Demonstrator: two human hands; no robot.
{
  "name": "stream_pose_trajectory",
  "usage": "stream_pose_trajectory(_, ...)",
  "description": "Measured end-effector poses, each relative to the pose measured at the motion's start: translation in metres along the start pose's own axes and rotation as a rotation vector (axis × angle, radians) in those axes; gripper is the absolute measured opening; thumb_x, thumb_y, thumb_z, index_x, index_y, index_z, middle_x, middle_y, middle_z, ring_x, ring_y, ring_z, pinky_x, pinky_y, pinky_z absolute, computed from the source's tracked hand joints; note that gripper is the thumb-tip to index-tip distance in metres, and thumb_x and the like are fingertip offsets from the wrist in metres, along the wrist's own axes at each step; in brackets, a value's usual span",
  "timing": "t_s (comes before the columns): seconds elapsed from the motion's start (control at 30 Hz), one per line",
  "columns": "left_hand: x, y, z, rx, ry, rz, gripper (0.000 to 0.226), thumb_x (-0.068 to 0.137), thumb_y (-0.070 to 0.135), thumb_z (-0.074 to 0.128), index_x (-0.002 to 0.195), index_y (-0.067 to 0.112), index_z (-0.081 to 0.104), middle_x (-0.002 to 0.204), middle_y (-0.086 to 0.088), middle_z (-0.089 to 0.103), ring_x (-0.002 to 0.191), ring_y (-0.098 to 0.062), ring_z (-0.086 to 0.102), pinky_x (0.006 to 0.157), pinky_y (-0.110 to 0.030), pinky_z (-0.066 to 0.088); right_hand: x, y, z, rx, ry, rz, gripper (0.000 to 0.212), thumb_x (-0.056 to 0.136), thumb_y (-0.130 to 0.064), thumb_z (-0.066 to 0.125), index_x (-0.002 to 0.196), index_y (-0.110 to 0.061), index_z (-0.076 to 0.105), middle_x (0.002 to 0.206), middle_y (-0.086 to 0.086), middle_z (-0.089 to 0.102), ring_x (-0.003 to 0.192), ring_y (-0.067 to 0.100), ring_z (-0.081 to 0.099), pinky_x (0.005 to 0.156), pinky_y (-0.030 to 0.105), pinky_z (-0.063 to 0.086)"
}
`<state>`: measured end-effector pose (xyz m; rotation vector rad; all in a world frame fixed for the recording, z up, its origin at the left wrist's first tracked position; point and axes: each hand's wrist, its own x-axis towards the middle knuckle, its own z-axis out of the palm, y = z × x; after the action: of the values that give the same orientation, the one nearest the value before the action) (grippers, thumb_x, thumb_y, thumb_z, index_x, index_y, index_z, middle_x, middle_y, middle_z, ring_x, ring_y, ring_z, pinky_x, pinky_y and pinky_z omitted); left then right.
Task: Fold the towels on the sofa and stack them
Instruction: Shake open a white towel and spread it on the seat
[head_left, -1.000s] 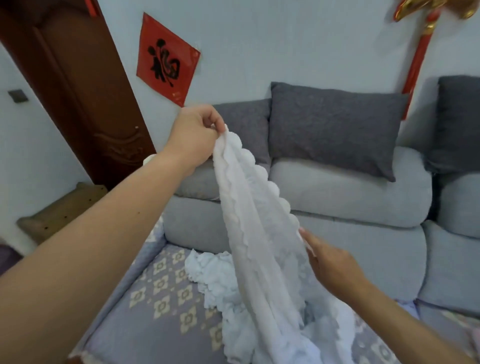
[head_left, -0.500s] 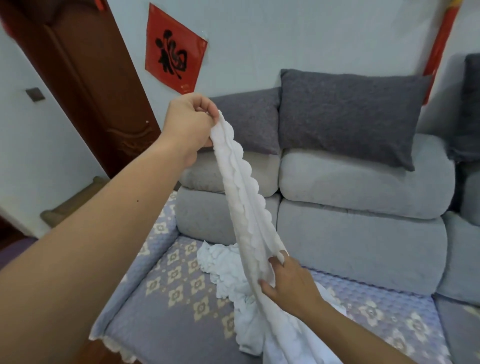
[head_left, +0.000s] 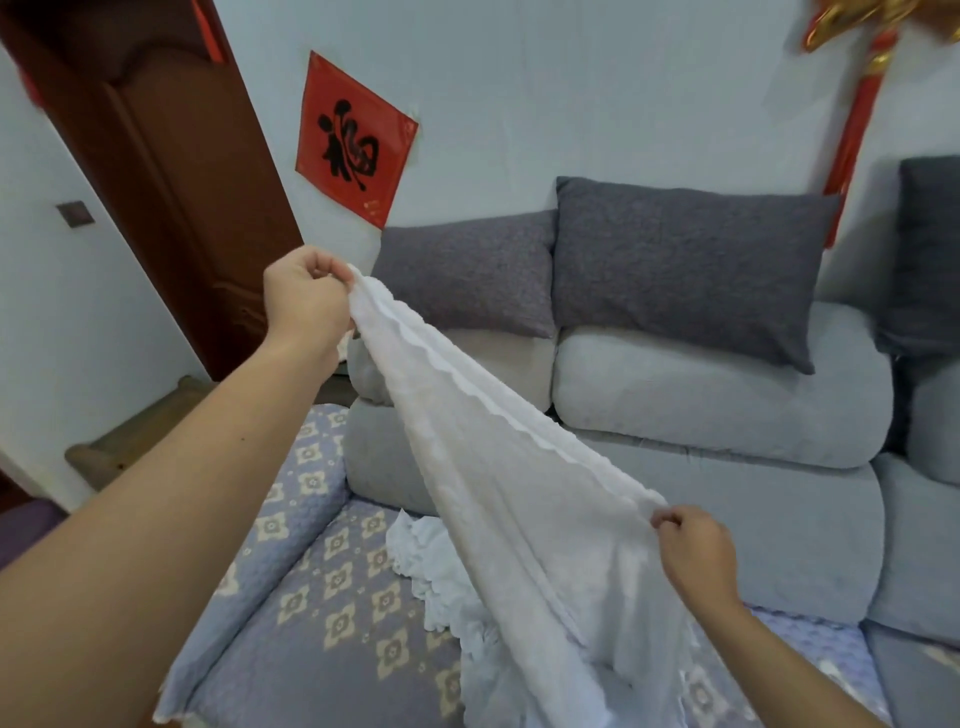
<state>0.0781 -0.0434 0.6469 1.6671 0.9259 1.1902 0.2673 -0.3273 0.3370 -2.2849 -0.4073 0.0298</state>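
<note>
The left hand (head_left: 306, 299) pinches a white towel's (head_left: 498, 499) corner at centre left. The right hand (head_left: 696, 553) pinches its scalloped edge lower right, above the sofa (head_left: 727, 395).

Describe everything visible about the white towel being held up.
The white scallop-edged towel looks thin, soft and lightly textured. It is stretched slantwise above the patterned sofa seat cover: the left hand pinches its upper end, the right hand pinches its wavy edge lower down. The rest hangs in folds toward a crumpled white pile.
</note>
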Motion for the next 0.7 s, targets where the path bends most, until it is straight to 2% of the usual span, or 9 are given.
stream_pose_trajectory(0.1,0.007,-0.008,-0.005,-0.063,0.008,-0.033,0.026,0.09,-0.01,0.054,0.08,0.012,0.063,0.081,0.001,0.06,0.076,-0.012,0.062,0.069,-0.033,0.063,0.018,0.006,-0.025,0.042,-0.011,-0.074,0.024,0.083,0.007,0.061,0.081,-0.012,0.075,0.088,0.007,0.069,0.088,0.031,0.065,0.075,0.031,0.041)
stream_pose_trajectory(0.2,0.014,-0.011,-0.002,-0.092,0.011,-0.075,0.029,0.091,-0.01,0.052,0.077,0.014,0.061,0.084,0.002,0.061,0.08,-0.016,0.064,0.067,-0.033,0.062,0.024,-0.002,-0.036,0.034,-0.018,-0.11,0.03,0.084,0.005,0.059,0.076,-0.022,0.068,0.084,0.0,0.063,0.083,0.024,0.059,0.073,0.027,0.035)
stream_pose_trajectory(0.3,0.014,-0.005,0.009,-0.136,-0.035,-0.119,0.038,0.09,-0.012,0.048,0.068,0.017,0.057,0.088,-0.004,0.064,0.082,-0.023,0.067,0.07,-0.04,0.063,0.011,0.003,-0.02,-0.147,-0.166,-0.198,0.024,0.089,-0.004,0.055,0.101,-0.016,0.073,0.108,0.002,0.064,0.099,0.026,0.063,0.084,0.033,0.046)
stream_pose_trajectory(0.4,0.005,0.007,0.023,-0.12,-0.113,-0.08,0.041,0.091,-0.012,0.048,0.066,0.018,0.058,0.089,-0.002,0.063,0.088,-0.022,0.067,0.07,-0.038,0.063,-0.014,0.016,0.014,-0.292,-0.39,-0.233,0.036,0.089,-0.009,0.052,0.123,-0.01,0.064,0.123,0.008,0.054,0.108,0.031,0.059,0.09,0.033,0.045)
stream_pose_trajectory(0.5,-0.006,0.018,0.033,-0.137,-0.194,-0.035,0.042,0.089,-0.012,0.05,0.064,0.02,0.057,0.082,0.001,0.062,0.089,-0.021,0.067,0.067,-0.034,0.06,-0.035,0.017,0.04,-0.262,-0.412,-0.163,0.048,0.088,-0.009,0.052,0.135,-0.003,0.051,0.127,0.012,0.047,0.106,0.035,0.057,0.089,0.035,0.046)
stream_pose_trajectory(0.57,-0.01,0.021,0.035,-0.143,-0.222,-0.031,0.043,0.087,-0.013,0.05,0.062,0.021,0.058,0.082,0.001,0.064,0.093,-0.024,0.069,0.064,-0.031,0.057,-0.039,0.01,0.05,-0.27,-0.397,-0.126,0.056,0.086,-0.012,0.052,0.141,-0.004,0.043,0.13,0.013,0.045,0.11,0.036,0.054,0.092,0.036,0.045)
stream_pose_trajectory(0.7,-0.018,0.028,0.027,-0.196,-0.29,-0.033,0.04,0.086,-0.015,0.052,0.066,0.018,0.058,0.088,-0.004,0.065,0.098,-0.028,0.071,0.063,-0.032,0.059,-0.038,-0.013,0.061,-0.366,-0.474,-0.204,0.057,0.088,-0.025,0.053,0.142,-0.011,0.041,0.136,0.01,0.043,0.12,0.033,0.048,0.099,0.037,0.044)
